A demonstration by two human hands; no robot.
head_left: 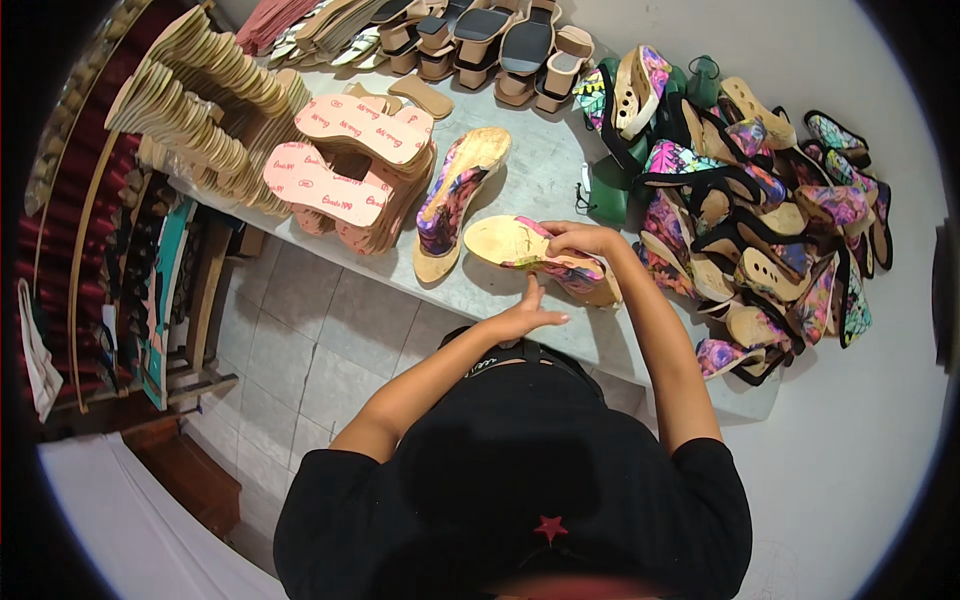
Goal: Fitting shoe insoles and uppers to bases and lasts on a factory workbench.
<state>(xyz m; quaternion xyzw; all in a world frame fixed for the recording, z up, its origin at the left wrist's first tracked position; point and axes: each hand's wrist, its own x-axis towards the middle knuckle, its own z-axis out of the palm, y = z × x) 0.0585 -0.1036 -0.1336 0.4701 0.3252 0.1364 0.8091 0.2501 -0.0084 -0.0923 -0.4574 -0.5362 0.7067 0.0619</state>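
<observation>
My right hand (583,240) is closed round a wedge-shaped shoe last (508,243) with floral fabric wrapped about it, its pale underside facing up. It lies tilted at the table's front edge. My left hand (522,316) is on the near side of it, fingers spread, with a fingertip at or close to the last's edge; contact is hard to tell. Just to the left, a second floral-covered last (460,200) rests on the table, pale underside up, apart from the held one.
Stacked pink printed insole boards (330,185) and tall piles of beige soles (195,120) fill the table's left. Black-topped heeled soles (527,48) line the back. At right lies a heap of floral shoes on lasts (765,230), beside a green container (610,190) and eyeglasses (582,198).
</observation>
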